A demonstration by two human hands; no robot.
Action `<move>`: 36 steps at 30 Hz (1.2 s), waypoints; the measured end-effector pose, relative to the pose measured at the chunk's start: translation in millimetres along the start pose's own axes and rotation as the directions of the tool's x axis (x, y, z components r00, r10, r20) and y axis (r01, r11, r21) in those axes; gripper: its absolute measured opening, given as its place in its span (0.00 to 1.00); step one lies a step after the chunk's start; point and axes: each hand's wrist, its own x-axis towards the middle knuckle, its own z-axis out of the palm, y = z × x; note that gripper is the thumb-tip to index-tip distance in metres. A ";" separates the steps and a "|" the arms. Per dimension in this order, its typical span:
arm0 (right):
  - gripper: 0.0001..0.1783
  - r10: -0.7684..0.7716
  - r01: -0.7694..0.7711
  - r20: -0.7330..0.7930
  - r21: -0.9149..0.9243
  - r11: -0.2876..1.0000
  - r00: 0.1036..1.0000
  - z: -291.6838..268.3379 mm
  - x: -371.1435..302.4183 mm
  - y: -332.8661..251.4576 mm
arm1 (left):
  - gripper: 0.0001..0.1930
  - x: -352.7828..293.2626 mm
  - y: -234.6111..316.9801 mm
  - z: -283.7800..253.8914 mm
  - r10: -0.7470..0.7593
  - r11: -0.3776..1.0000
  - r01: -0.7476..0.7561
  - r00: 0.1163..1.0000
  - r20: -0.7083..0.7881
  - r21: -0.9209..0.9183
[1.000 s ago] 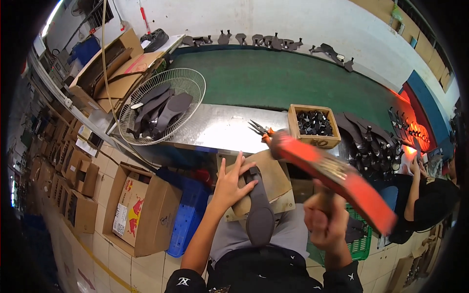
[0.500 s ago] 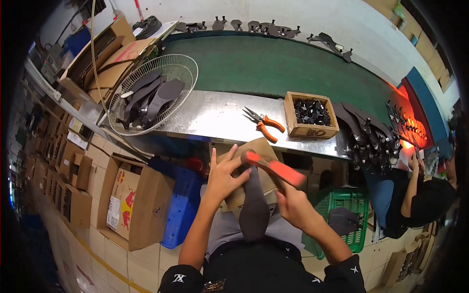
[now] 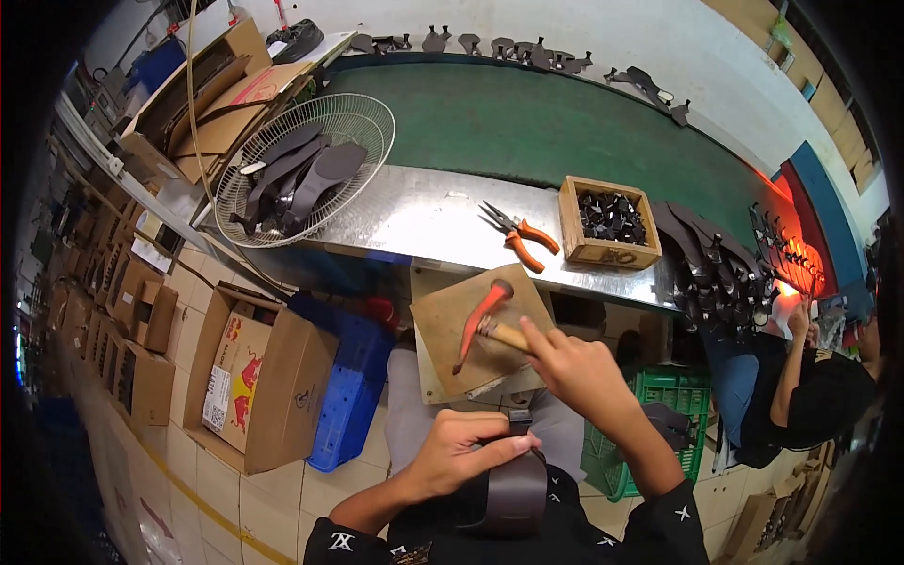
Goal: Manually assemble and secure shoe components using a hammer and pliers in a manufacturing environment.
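Observation:
My left hand (image 3: pixel 460 454) is closed around a dark brown shoe sole (image 3: pixel 516 494) close to my body. The sole's curved, glossy face is turned up, and a small black heel tip stands out above my fingers. In my right hand (image 3: pixel 576 375) I grip a hammer by its wooden handle. The red hammer head (image 3: pixel 473 330) is over a tan square board (image 3: pixel 438 325) across my lap; whether it touches the board I cannot tell.
On the metal table edge lie orange-handled pliers (image 3: pixel 520 235), a wooden box (image 3: pixel 612 252) of small black pieces, and a wire basket (image 3: pixel 381 141) of soles. More soles hang at the right, near a person (image 3: pixel 800 377). A cardboard box (image 3: pixel 292 395) and blue crate (image 3: pixel 353 405) stand left, a green crate (image 3: pixel 673 384) right.
My left hand has lifted the sole off the board and drawn it toward my body, turning it over. The hammer has swung left and now shows its head over the bare board.

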 end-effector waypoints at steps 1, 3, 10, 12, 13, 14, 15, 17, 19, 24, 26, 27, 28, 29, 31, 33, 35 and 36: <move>0.30 -0.038 0.040 0.054 -0.041 0.998 0.998 10.0 -1.0 3.0 | 0.11 -1.5 2.6 1.4 -0.004 1.000 0.004 1.000 0.003 -0.009; 0.26 -0.127 0.138 0.131 -0.084 0.987 0.983 2.5 -0.1 5.2 | 0.11 -4.6 6.6 3.0 -0.051 0.995 0.054 0.998 0.032 -0.083; 0.15 -0.336 0.104 0.070 0.874 0.474 0.939 -55.0 1.6 2.4 | 0.11 -3.6 6.8 -0.5 -0.027 0.988 0.049 0.988 0.150 -0.147; 0.10 -0.107 0.054 0.033 0.697 0.715 0.994 -30.8 27.2 18.6 | 0.11 -3.6 6.2 -0.4 -0.030 0.990 0.046 0.993 0.115 -0.137; 0.09 0.044 0.021 -0.109 0.529 0.848 0.993 -4.6 43.4 40.0 | 0.11 -0.8 7.1 2.0 -0.022 0.990 0.036 0.994 0.103 -0.137; 0.10 0.100 -0.020 -0.217 0.345 0.938 0.971 7.7 63.0 59.0 | 0.11 1.8 7.2 4.5 0.007 0.991 0.010 0.993 0.121 -0.133; 0.13 0.075 -0.025 -0.242 0.201 0.979 0.967 30.4 81.7 86.4 | 0.11 3.7 3.9 6.8 -0.027 0.989 0.044 0.993 0.119 -0.140; 0.19 0.049 -0.139 -0.255 -0.347 0.927 0.966 83.4 113.7 115.9 | 0.12 3.7 -0.1 7.1 -0.056 0.990 0.069 0.994 0.098 -0.126; 0.21 0.132 -0.166 -0.115 -0.364 0.917 0.985 99.9 137.6 111.0 | 0.12 -3.4 -1.1 4.3 -0.100 0.988 0.104 0.994 0.039 -0.116; 0.26 0.162 -0.191 -0.291 -0.076 0.979 0.943 125.3 140.7 103.0 | 0.13 -14.8 1.6 -0.7 -0.175 0.972 0.154 0.979 -0.109 -0.175; 0.27 0.264 -0.255 -0.238 0.067 0.965 0.935 119.3 136.0 100.0 | 0.13 -13.9 -5.4 -4.3 -0.172 0.975 0.152 0.978 -0.117 -0.162; 0.28 0.240 -0.216 -0.248 0.120 0.969 0.938 114.0 138.5 96.2 | 0.14 -13.3 -7.6 -5.0 -0.212 0.970 0.195 0.970 -0.116 -0.143; 0.28 0.236 -0.210 -0.252 0.124 0.970 0.939 108.8 142.1 92.8 | 0.14 -12.0 -9.4 -6.4 -0.253 0.963 0.239 0.960 -0.115 -0.124; 0.26 0.215 -0.203 -0.209 0.080 0.976 0.954 103.0 145.4 90.5 | 0.14 -9.1 -9.7 -9.8 -0.253 0.964 0.239 0.960 -0.121 -0.119; 0.25 0.212 -0.210 -0.156 0.028 0.977 0.965 94.8 149.2 89.3 | 0.13 -3.2 -10.6 -9.9 -0.314 0.941 0.303 0.948 -0.058 -0.150; 0.25 0.301 -0.296 0.067 -0.071 0.953 0.951 98.0 165.4 92.9 | 0.13 -0.4 -15.7 -9.2 -0.311 0.937 0.297 0.949 -0.050 -0.183; 0.24 0.292 -0.294 -0.035 -0.078 0.953 0.956 105.3 163.4 92.0 | 0.14 0.7 -17.8 -6.9 -0.299 0.936 0.284 0.953 -0.045 -0.207; 0.23 0.274 -0.287 -0.136 -0.084 0.954 0.952 111.3 164.4 91.9 | 0.14 -0.1 -19.3 -5.6 -0.292 0.930 0.271 0.955 -0.054 -0.250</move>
